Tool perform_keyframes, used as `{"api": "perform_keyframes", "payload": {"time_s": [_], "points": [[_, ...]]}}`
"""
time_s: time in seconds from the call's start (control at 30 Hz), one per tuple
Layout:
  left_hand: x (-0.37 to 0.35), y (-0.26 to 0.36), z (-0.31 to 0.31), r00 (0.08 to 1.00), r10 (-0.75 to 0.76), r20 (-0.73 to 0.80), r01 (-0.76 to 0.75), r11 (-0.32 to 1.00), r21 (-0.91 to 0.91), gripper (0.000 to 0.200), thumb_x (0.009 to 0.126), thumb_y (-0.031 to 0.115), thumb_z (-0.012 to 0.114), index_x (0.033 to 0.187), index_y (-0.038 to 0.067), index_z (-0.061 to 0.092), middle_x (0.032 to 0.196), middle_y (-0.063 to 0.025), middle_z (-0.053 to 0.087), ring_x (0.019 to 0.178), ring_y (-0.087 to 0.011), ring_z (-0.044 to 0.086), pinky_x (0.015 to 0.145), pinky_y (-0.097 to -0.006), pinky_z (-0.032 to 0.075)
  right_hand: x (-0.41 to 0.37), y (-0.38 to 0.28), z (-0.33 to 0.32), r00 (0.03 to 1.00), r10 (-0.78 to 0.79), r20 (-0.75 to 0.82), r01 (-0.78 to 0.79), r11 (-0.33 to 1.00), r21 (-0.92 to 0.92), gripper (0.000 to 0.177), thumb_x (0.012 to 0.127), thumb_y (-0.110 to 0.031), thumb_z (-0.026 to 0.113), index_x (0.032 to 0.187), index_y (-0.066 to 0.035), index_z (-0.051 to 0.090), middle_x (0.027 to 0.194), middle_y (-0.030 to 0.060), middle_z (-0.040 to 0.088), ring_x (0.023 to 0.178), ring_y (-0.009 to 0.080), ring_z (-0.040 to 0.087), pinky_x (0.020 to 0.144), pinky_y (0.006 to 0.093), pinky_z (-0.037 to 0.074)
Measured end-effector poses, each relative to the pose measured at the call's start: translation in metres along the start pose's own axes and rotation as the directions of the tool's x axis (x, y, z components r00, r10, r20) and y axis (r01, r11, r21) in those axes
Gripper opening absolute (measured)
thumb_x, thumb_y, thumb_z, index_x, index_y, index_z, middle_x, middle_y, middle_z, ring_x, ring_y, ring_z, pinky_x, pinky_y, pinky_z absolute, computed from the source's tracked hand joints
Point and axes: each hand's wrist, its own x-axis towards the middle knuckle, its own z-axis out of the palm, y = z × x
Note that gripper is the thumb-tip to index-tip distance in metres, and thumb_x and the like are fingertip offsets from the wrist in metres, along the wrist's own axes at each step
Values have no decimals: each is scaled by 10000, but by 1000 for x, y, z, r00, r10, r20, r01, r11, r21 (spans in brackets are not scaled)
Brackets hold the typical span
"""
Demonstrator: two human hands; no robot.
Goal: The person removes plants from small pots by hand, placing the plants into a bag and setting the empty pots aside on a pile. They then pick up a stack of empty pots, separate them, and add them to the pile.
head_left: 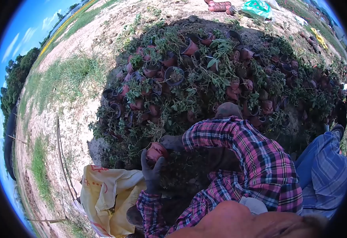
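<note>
My left hand [153, 169], in a dark grey glove, is closed around the side of a reddish plastic pot [157, 151]. From the other side my right hand [171, 142], gloved too, holds the same pot near its top. Green and dry stems stick out around the pot's upper edge. Directly beyond both hands lies a large heap of reddish pots with wilted plants [189, 75]. Close to my left forearm stands an open yellow-white sack [114, 194].
A person in a blue checked cloth [326, 170] is at the right. Stacked empty pots [220, 6] and a green-white bag [257, 9] lie beyond the heap. A thin stick [60, 150] lies on the left ground, near grass [70, 75].
</note>
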Motion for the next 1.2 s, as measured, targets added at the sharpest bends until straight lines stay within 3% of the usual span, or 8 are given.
{"api": "perform_keyframes", "payload": {"time_s": [0.1,0.57,0.87,0.9,1.0,1.07,1.1,1.2], "points": [[-1,2,7,992,-127,0,123,964,-234,588,681,-27,699,1196,16,418,1090,-89,504,931,-163,534,775,-274,475,-2,7,2,953,-303,3,248,775,-581,273,781,-234,588,999,-72,578,830,90,606,697,189,589,619,309,470],[-4,-19,-8,907,-360,217,414,853,-317,475,714,-9,654,1130,41,429,953,-37,540,880,-97,532,744,-243,464,-27,31,-23,887,-393,244,449,858,-250,457,642,-212,703,1046,-85,534,937,95,571,867,281,559,757,338,440],[-4,-47,-6,951,-306,44,309,941,-136,322,672,-114,564,927,42,445,887,-18,527,839,-73,523,704,-217,452,-17,28,-16,974,-117,193,147,978,-150,313,770,-221,624,1022,-44,564,896,88,598,797,204,575,700,291,456],[-4,-51,-5,958,-285,37,287,948,-136,323,667,-127,551,918,43,441,881,-20,530,833,-73,526,698,-214,453,-18,46,-18,843,-497,206,532,715,-453,413,714,-213,662,1060,-28,532,987,134,571,885,240,558,766,325,449],[-2,1,-7,913,-409,-4,397,888,-231,365,639,-132,533,920,76,429,731,-44,566,562,-98,542,427,-223,425,-15,27,-33,971,217,-99,-218,976,6,261,833,-242,523,971,-24,563,839,69,564,751,168,554,673,304,465],[-7,-8,-31,921,-388,25,371,860,-349,351,630,-117,547,902,77,441,718,-40,561,557,-88,531,431,-219,412,-8,12,-57,775,625,-91,-419,617,666,251,863,-259,476,901,-29,568,780,46,542,690,150,548,623,301,475],[-10,-19,-39,923,-382,38,363,837,-410,344,625,-109,554,893,78,447,711,-38,558,554,-82,526,433,-217,405,1,34,-65,842,522,-137,-287,648,706,250,870,-269,480,880,-25,539,792,47,522,713,151,552,601,301,499],[-9,-66,-37,898,-435,-70,433,840,328,281,633,-88,545,851,71,467,740,-40,543,591,-75,511,472,-215,404,33,-38,-54,831,522,-192,-373,779,504,290,884,-282,444,907,-3,521,760,29,514,675,114,511,639,287,477]]}}
